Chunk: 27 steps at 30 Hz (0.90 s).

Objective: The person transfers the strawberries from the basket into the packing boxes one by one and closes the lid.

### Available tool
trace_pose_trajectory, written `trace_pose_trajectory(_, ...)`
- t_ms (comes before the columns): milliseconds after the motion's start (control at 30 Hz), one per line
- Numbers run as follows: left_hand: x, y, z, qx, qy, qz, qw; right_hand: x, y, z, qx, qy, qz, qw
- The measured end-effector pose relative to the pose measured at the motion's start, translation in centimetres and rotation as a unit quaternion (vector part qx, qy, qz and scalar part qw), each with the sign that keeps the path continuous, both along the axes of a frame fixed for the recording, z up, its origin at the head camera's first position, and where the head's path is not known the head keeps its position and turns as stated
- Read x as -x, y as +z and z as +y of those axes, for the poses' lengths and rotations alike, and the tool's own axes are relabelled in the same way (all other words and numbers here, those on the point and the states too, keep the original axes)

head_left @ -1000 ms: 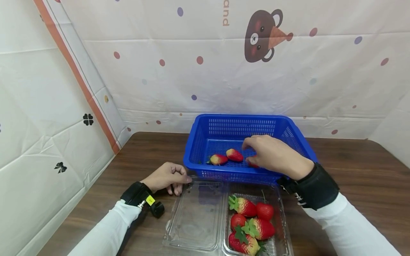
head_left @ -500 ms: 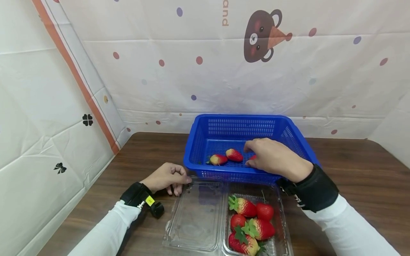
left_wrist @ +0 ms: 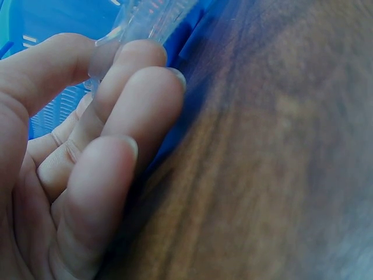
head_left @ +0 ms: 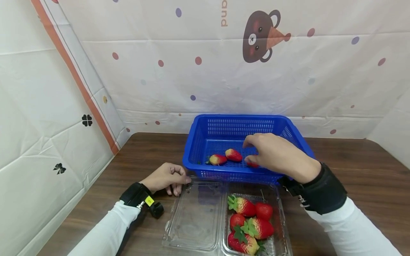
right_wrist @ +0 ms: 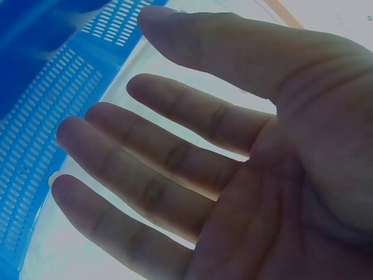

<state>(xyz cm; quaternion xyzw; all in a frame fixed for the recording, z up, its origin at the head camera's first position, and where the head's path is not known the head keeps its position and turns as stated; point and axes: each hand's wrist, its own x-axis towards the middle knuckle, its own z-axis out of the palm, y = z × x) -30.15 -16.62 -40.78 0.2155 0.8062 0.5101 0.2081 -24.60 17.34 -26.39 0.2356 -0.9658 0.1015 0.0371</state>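
Observation:
My left hand (head_left: 166, 177) pinches the corner of a clear plastic clamshell's lid (head_left: 196, 218) between thumb and index finger; the left wrist view shows the clear edge (left_wrist: 143, 26) there. My right hand (head_left: 277, 153) is over the blue basket (head_left: 221, 169), thumb and fingers apart. Just below its thumb, a strawberry (head_left: 252, 165) is partly hidden. Two more strawberries, one pointing left (head_left: 217, 159) and one beside it (head_left: 233, 155), lie in the basket. In the right wrist view my right hand (right_wrist: 192, 157) has nothing between its extended fingers.
Several strawberries (head_left: 264, 228) fill part of the clamshell's right half, which lies flat on the wooden table (head_left: 362, 177). The basket stands directly behind the clamshell. A printed cloth (head_left: 153, 85) hangs behind the table and along its left side.
My right hand dipped slightly toward the near strawberry half a second ago and is now a little higher, with that strawberry still in the basket. My left hand stays at the lid corner.

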Motion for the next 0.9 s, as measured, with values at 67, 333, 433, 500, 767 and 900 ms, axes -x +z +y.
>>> trace_pose_trajectory(67,0.0,0.1,0.0,0.002,0.0,0.001,1.0,0.0,0.1,0.1,0.003,-0.002,0.003,1.0)
trace_pose_trajectory(333,-0.1,0.1,0.1,0.001,0.003,-0.004,1.0,0.1,0.4,0.5,0.014,-0.001,0.021,1.0)
trace_pose_trajectory(433,-0.1,0.0,0.1,0.002,0.002,-0.004,1.0,0.2,0.5,0.7,0.021,-0.003,0.025,0.999)
trace_pose_trajectory(500,-0.1,0.0,0.1,0.003,0.002,-0.003,1.0,0.4,0.5,0.8,0.022,-0.002,0.023,0.999)
trace_pose_trajectory(767,0.0,0.2,0.0,0.003,0.002,-0.001,1.0,1.5,0.1,0.9,0.01,0.009,0.031,0.999)
trace_pose_trajectory(900,-0.1,0.2,0.0,-0.003,-0.001,-0.005,1.0,2.0,0.1,0.7,-0.004,0.017,0.025,1.0)
